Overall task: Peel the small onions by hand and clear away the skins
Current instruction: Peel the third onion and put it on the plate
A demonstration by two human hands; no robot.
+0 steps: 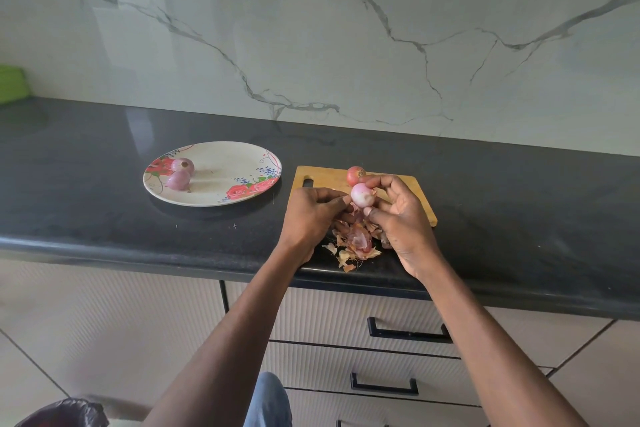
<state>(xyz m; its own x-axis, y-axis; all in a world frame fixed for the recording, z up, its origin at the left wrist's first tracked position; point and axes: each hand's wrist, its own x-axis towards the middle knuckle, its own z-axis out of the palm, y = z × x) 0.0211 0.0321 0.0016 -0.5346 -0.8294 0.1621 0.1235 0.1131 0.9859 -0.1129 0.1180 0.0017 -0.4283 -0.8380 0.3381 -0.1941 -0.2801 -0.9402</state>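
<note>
From my seat I make this the middle of the peeling step, with the third onion in hand. My right hand [401, 218] cradles the pale, mostly bare onion [362, 195] between curled thumb and fingers, held up just above the wooden cutting board [412, 185], while my left hand [311, 215] pinches at the onion's left side, fingertips drawn together on what looks like a last strip of skin; the strip itself is too small to make out for certain. 2 peeled onions [180, 173] already sit touching each other on the left part of the floral plate [221, 196], which rests on the dark counter [104, 191] beside the board. 1 unpeeled onion [354, 174], still reddish-brown, waits on the far edge of the board, just behind my right fingers. A loose heap of skins [355, 243] lies below my hands, spilling from the near edge of the board onto the counter close to its front lip. I judge the next move calls for a steady pull with the left fingertips while the right hand keeps the onion from turning, then a reach across to set it on the plate with the other 2. After that, 1 more onion to strip, and the skins need gathering; a dark bag [64, 412] near the floor at lower left may serve for them, though I can't confirm that.
</note>
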